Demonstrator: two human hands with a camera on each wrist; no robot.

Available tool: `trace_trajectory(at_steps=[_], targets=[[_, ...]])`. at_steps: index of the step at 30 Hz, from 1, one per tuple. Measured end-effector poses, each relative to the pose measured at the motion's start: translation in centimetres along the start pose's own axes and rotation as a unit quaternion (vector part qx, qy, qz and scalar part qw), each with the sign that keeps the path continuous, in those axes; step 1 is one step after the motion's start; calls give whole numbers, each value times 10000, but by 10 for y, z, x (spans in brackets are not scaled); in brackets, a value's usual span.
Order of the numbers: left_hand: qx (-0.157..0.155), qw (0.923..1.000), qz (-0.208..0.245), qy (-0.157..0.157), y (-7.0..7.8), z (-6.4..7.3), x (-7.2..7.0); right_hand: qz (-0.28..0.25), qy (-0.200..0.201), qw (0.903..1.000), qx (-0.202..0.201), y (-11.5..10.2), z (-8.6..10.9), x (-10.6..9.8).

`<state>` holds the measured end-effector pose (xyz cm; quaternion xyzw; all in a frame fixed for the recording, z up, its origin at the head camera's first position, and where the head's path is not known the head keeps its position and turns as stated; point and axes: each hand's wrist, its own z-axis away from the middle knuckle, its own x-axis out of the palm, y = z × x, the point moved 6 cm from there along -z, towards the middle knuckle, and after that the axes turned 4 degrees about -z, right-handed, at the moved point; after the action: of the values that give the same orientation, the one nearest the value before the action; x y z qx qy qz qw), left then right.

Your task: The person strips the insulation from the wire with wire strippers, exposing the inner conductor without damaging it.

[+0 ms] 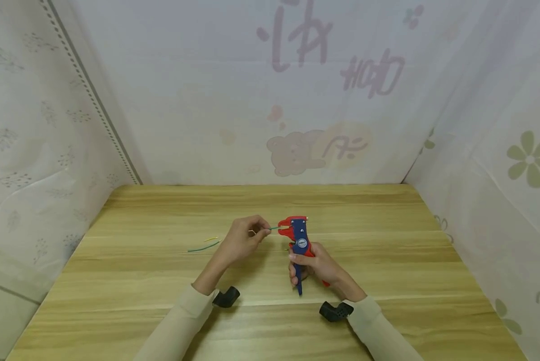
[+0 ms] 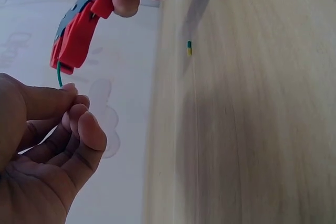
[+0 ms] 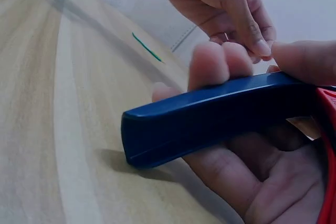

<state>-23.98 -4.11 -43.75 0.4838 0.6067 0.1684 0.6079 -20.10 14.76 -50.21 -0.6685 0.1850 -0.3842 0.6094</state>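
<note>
My right hand (image 1: pixel 321 263) grips the handles of a red and blue wire stripper (image 1: pixel 299 233), held upright over the table with its red jaws pointing left. Between thumb and fingertips, my left hand (image 1: pixel 240 240) pinches a thin green wire (image 1: pixel 274 228). The wire's far end reaches into the jaws; in the left wrist view a short curved stretch of green wire (image 2: pixel 59 74) shows between fingertips and red jaws. In the right wrist view, fingers wrap the blue handle (image 3: pixel 210 114).
Left of my left hand, another green wire (image 1: pixel 204 247) and a short yellow piece (image 1: pixel 211 239) lie on the wooden table (image 1: pixel 162 210). A tiny green and yellow bit (image 2: pixel 189 48) is on the tabletop. Patterned cloth (image 1: pixel 198 100) hangs behind the table and along both sides.
</note>
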Motion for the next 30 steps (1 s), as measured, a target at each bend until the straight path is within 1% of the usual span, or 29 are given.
trace_trajectory(at_steps=[3,8,16,19,24,27,30], targets=[[-72,10000,-66,-4,-2,1,-3,85,41,10000,29,-1,1,-2],[-115,9996,-244,105,-6,3,-11,271,93,9996,84,-4,3,-7],[-197,9983,-485,257,-19,8,-22,440,170,9989,49,-11,7,-18],[-302,9977,-540,293,-25,10,-27,476,279,9984,95,-12,9,-22],[-609,9959,-607,297,-37,13,-33,552,479,9972,124,-14,11,-27],[-736,9946,-671,286,-44,16,-38,661,710,9951,173,-15,11,-31],[-858,9937,-672,272,-49,18,-43,771,1040,9912,273,-14,14,-37]])
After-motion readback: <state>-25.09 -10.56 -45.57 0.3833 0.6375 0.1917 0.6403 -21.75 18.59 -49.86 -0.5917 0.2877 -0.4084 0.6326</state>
